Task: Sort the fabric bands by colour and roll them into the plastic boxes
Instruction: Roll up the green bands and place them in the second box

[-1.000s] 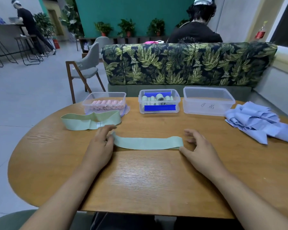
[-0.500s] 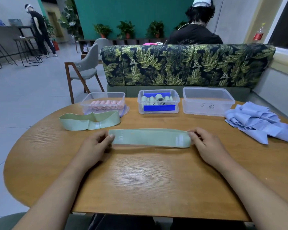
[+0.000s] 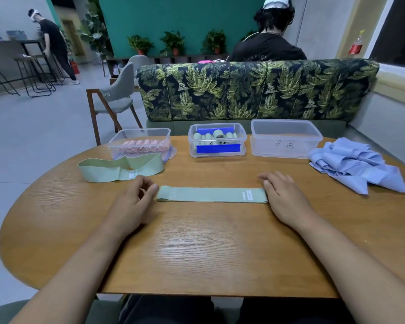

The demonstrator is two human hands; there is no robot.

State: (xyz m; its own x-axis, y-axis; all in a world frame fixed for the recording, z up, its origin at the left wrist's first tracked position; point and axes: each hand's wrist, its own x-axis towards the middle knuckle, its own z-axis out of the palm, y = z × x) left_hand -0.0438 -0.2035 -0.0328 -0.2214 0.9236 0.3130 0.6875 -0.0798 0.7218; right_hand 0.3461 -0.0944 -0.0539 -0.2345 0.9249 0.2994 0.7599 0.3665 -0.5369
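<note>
1. The room is moderately bright, with soft, even indoor light from overhead.
2. A pale sheen lies on the wooden table (image 3: 197, 249) near its front edge.
3. Faint, soft shadows sit beneath the left hand (image 3: 131, 204) and the right hand (image 3: 285, 202).
4. Wide-angle distortion bends the edges, and the far background looks slightly soft.

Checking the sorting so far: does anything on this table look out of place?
A loose green band sits in front of the box of pink rolls, not the green-roll box. The blue bands lie in a crumpled heap beside the empty box.
</note>
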